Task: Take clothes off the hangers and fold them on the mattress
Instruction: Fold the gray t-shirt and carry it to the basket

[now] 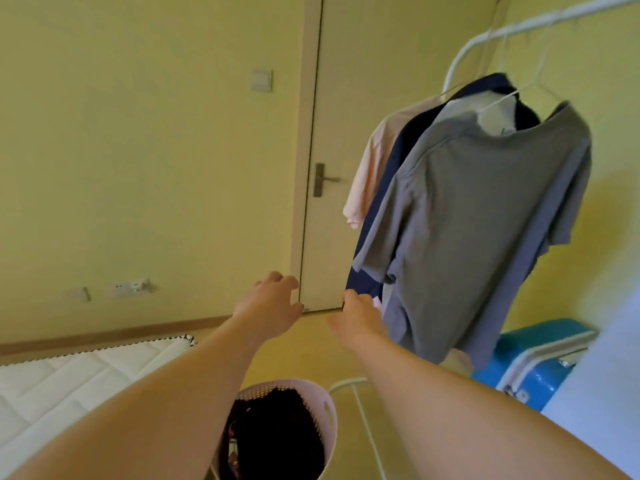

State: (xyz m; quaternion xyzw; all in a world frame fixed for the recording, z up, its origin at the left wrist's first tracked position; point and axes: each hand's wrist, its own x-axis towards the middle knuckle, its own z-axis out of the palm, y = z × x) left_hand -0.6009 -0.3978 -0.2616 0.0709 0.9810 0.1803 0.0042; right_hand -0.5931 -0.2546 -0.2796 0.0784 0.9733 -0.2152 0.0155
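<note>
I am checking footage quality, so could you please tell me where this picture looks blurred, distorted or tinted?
Head view: a yellow-green cast tints the walls; the wide lens bends the pale door frame; the grey short-sleeved T-shirt, the left hand and the right hand are soft with blur; pale glare washes out the lower right edge.
</note>
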